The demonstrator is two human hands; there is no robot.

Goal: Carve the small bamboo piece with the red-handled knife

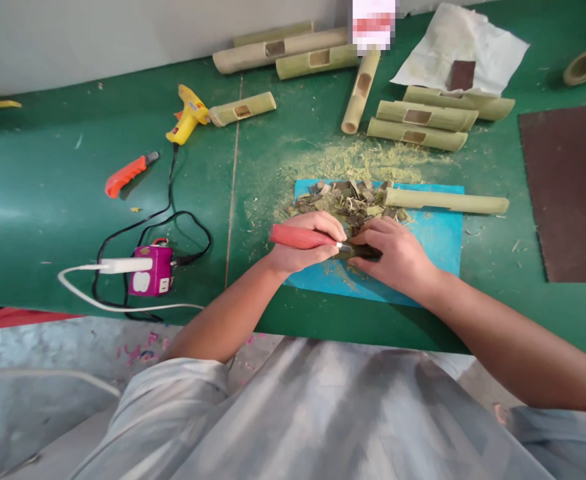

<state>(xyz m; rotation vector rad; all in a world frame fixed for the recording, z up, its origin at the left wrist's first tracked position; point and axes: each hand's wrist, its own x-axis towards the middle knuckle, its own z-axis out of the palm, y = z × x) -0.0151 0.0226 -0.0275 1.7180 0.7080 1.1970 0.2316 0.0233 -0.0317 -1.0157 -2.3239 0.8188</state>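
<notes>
My left hand (pixel 309 248) is closed around a red-handled carving knife (pixel 300 237), its metal end pointing right. Facing it, my right hand (pixel 395 253) pinches a small dark piece of bark or bamboo (pixel 367 251), and the tool's tip meets that piece. Both hands are over a blue sheet (pixel 443 233). Just beyond the fingers lies a heap of dark and pale shavings (pixel 353 197). A long bamboo tube (pixel 447 201) rests along the sheet's far edge, right of the heap. My fingers partly hide the dark piece.
Several notched bamboo tubes (pixel 423 117) lie toward the back, near white paper (pixel 465 43). On the left are a yellow glue gun (pixel 189 117), an orange utility knife (pixel 127 177) and a purple power adapter (pixel 151 270) with cables. A brown sandpaper sheet (pixel 570 193) lies right.
</notes>
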